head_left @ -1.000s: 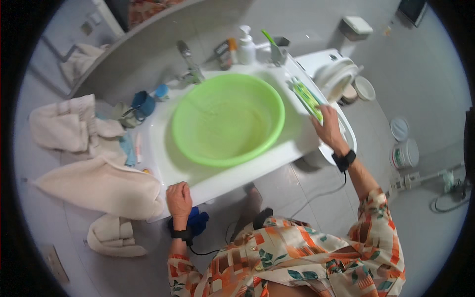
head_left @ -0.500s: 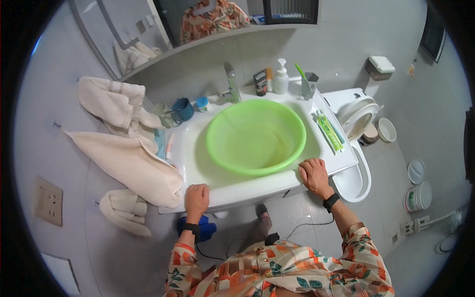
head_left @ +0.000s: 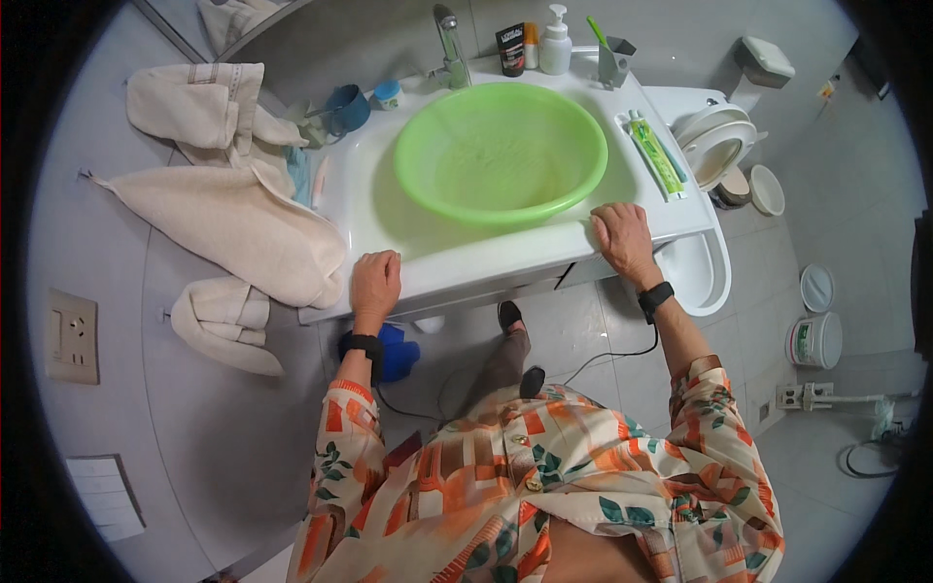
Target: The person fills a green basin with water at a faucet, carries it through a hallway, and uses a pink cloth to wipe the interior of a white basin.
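Observation:
A light green plastic basin, with what looks like water in it, sits in the white sink. At the sink's front left corner, my left hand rests with its fingers curled on the edge. My right hand grips the front edge farther right, close to the basin but apart from it. Dark bands circle both wrists. Behind the basin stands a chrome faucet. Neither hand touches the basin.
Cream towels hang at the left beside a blue mug. A pump bottle and a grey cup stand at the back. A green toothpaste tube lies right; beyond is a toilet. A cable trails below.
The view has tipped downward, so the sink and basin sit higher in the picture and more of my shirt shows. Both hands stay on the sink edge.

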Demonstrator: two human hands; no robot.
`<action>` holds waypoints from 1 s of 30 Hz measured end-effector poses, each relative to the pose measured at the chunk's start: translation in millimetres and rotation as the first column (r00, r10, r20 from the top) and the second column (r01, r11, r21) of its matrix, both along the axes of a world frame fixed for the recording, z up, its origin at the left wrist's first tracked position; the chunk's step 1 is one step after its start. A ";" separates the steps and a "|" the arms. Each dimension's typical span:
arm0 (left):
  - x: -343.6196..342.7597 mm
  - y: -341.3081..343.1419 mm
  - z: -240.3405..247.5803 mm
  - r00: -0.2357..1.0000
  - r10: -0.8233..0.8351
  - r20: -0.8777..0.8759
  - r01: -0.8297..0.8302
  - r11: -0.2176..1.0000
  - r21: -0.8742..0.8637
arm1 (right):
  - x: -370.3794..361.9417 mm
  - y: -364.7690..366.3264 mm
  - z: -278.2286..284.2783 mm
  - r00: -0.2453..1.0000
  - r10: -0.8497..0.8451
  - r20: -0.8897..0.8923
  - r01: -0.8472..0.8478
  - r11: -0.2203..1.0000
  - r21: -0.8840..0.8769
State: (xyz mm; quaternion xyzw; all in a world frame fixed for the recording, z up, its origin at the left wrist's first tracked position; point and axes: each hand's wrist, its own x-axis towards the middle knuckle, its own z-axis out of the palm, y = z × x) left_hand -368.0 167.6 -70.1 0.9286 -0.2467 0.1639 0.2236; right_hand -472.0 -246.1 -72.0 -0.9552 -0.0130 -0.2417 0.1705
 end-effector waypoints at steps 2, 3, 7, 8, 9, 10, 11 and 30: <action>-1.6 0.7 -2.6 1.000 0.018 -0.018 -0.018 1.000 0.003 | -1.2 0.8 -2.4 0.999 -0.009 -0.050 0.009 1.000 0.006; -2.1 1.1 -2.7 1.000 0.019 -0.025 -0.019 1.000 0.004 | -2.3 1.2 -2.8 0.999 -0.008 -0.041 0.008 1.000 0.000; -7.9 2.2 -0.9 0.997 0.016 -0.074 -0.014 0.999 0.033 | -7.7 1.3 -2.2 0.999 -0.016 -0.046 0.016 1.000 -0.007; -7.6 3.0 -0.2 0.997 0.030 -0.073 -0.027 0.999 0.038 | -7.3 1.9 -2.4 0.999 -0.014 -0.041 0.013 1.000 -0.007; -7.6 4.1 -1.7 0.997 0.032 -0.068 -0.029 0.999 0.037 | -8.0 3.0 -2.6 1.000 -0.005 -0.030 0.005 1.000 -0.002; -8.2 5.4 -4.6 0.999 0.021 -0.042 -0.021 1.000 0.000 | -8.3 3.8 -2.6 1.000 0.003 -0.017 -0.003 1.000 0.004; -8.7 4.7 -4.7 1.000 0.009 -0.018 -0.009 0.999 -0.036 | -8.9 3.9 -1.9 1.000 0.003 -0.012 -0.003 1.000 0.002; -9.2 1.7 4.0 0.998 0.016 -0.056 -0.017 1.000 -0.005 | -5.5 2.9 -1.0 0.999 0.009 -0.034 -0.009 1.000 -0.003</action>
